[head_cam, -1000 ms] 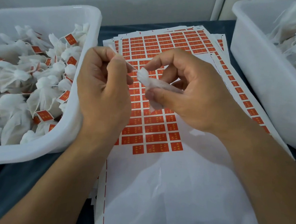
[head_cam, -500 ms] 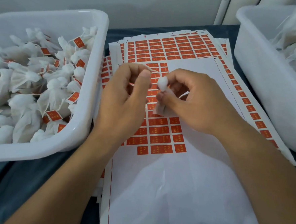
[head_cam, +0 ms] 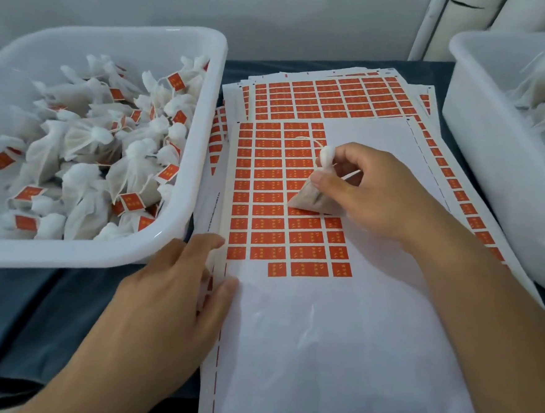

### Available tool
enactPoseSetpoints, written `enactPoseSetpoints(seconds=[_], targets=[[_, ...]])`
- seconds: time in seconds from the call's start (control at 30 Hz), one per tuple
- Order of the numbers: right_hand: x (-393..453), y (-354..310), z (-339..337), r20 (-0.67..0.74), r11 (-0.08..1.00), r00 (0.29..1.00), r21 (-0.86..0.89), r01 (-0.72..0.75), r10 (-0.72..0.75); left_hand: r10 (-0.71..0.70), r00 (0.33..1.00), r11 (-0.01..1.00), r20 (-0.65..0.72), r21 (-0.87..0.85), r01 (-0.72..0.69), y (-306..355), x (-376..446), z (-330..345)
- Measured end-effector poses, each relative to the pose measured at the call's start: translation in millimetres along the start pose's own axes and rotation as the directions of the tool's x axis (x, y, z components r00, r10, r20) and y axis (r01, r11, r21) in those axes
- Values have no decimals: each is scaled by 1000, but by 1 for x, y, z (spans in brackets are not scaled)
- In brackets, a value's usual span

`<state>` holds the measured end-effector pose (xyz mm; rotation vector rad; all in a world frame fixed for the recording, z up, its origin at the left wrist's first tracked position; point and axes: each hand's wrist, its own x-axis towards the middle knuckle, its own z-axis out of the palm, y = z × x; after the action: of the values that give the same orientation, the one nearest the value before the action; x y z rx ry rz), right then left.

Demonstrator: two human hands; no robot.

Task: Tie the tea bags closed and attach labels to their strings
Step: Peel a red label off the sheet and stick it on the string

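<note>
The right hand (head_cam: 375, 194) pinches the tied tea bag (head_cam: 313, 198), its string (head_cam: 308, 140) looping beyond the fingers (head_cam: 323, 179) over the orange labels (head_cam: 266, 180); the left hand (head_cam: 174, 296) presses flat on the sheet edge, farther off.

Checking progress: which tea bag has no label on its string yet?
The tea bag the right hand pinches over the label sheet; its string ends bare, while many bags in the left bin carry orange labels.

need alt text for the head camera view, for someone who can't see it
A person's right hand pinches a tied tea bag over a sheet of orange labels, while the left hand rests flat on the sheet's edge. A white tub of labelled tea bags sits to the left.
</note>
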<state>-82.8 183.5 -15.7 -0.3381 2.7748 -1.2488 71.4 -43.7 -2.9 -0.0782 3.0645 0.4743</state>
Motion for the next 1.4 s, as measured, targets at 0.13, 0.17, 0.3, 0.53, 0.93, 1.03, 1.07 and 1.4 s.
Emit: enactPoseSetpoints(seconds=[0.13,0.17,0.3,0.53,0.93,1.03,1.07,1.4], targets=[[2,0,0,36,999,998,-32,-44,45,-57,997,987,52,-148,64,-7,-12,-3],[2,0,0,42,998,998,-39,-50,51,-67,995,973,71,-217,81,-7,-13,-3],[1,-2,-2,60,996,996,-72,-55,59,-154,976,815,151,-539,212,-9,-9,-3],[-5,-5,-10,115,990,992,-137,-39,55,-128,914,250,384,-880,405,-1,2,-4],[-50,-17,-20,-17,950,994,-293,-111,111,131,788,155,601,-798,583,14,18,-5],[-74,-28,-22,-175,914,982,-384,-128,65,144,793,146,592,-805,575,14,16,-3],[-84,-34,-21,-165,930,986,-359,-75,16,150,796,147,586,-810,568,14,16,-2],[-131,-64,12,100,914,984,-367,173,-146,191,840,138,507,-861,489,6,7,13]])
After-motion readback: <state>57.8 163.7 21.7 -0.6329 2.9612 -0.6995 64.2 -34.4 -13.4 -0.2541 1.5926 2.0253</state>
